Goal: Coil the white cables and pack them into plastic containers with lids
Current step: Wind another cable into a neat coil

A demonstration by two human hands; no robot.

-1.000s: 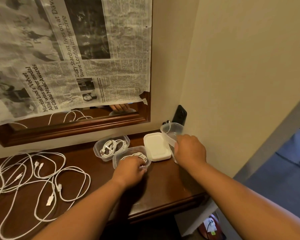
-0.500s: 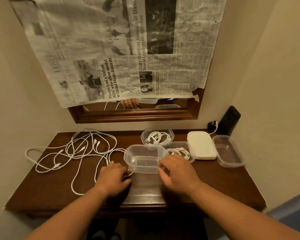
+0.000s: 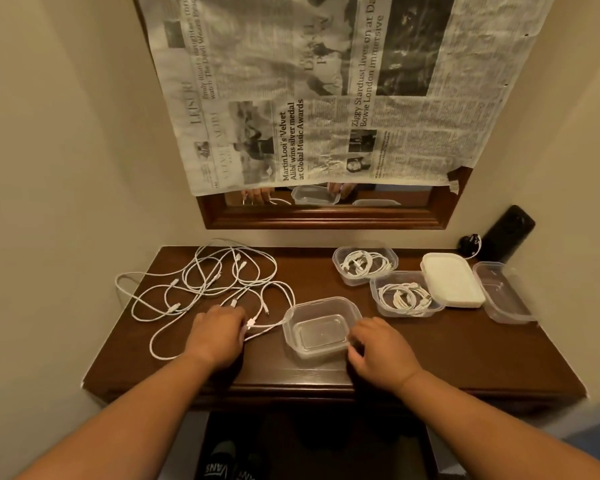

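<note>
My left grip (image 3: 219,336) closes on one strand of the loose white cables (image 3: 219,277) tangled on the worktop (image 3: 465,351); my right grip (image 3: 378,348) pinches the empty container (image 3: 323,300) by its rim. A hasty pull could drag the tangle along.

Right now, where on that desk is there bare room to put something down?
Barest: the front-right tabletop, between the right hand, the filled containers and the front edge. A smaller gap behind the empty container. Crowded: loose cables on the left, lids and containers back right.
</note>
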